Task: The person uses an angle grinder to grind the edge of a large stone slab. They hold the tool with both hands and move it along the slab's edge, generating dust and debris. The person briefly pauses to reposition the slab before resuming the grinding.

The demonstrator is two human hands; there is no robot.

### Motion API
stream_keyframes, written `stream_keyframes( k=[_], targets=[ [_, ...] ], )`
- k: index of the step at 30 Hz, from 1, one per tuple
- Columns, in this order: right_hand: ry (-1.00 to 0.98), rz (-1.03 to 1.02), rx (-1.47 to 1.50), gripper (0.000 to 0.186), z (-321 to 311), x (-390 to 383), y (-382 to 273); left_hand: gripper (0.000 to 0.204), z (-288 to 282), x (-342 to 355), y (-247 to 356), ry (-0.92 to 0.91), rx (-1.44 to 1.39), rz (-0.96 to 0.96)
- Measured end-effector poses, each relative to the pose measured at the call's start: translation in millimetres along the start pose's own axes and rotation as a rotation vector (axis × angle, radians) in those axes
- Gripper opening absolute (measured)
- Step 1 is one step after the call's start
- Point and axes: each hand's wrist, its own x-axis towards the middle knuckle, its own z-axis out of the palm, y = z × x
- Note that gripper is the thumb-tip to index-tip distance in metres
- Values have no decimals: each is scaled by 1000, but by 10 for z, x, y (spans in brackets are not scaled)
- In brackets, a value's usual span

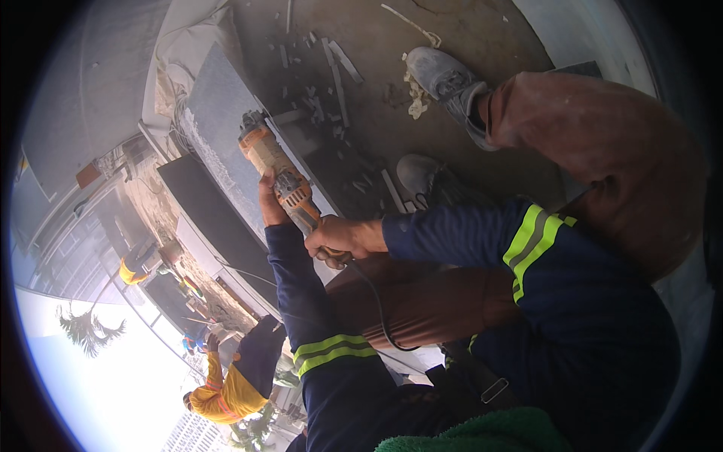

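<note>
An orange, dust-covered angle grinder (263, 151) is held in both hands over the edge of a grey slab (226, 90). My left hand (271, 199) is closed around the middle of its body from the left side. My right hand (339, 236) wraps the rear handle, where a black power cord (379, 305) leaves the tool and loops down. The grinder's head points up and left, close to the slab's edge; its disc cannot be made out. White dust (203, 143) coats part of the slab beside the head.
Cut strips (337, 79) and small offcuts litter the dusty floor (369, 34) beyond the slab. My grey shoes (444, 75) stand among them. A dark panel (215, 215) lies left of the slab. A person in yellow (233, 392) works at the lower left.
</note>
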Motion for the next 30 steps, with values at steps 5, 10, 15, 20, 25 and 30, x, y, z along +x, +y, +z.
stream_keyframes(
  k=[5, 10, 15, 20, 25, 30],
  targets=[
    [-17, 3, 17, 13, -34, 17, 39, 61, 39, -27, -19, 5, -7, 15],
    [-2, 1, 14, 12, -10, 26, -14, 60, 50, 17, 8, 2, -7, 19],
    [-28, 15, 9, 11, 5, 80, -114, 60, -33, 152, 70, -35, -17, -11],
    [-33, 53, 32, 11, -18, 123, -257, 61, -81, 292, 131, -95, -59, -63],
    [-58, 41, -6, 11, -100, 157, -394, 61, 28, 411, 178, -50, 17, -29],
    [-61, 52, -15, 10, -146, 218, -515, 59, 34, 553, 223, -52, 39, -32]
  ],
)
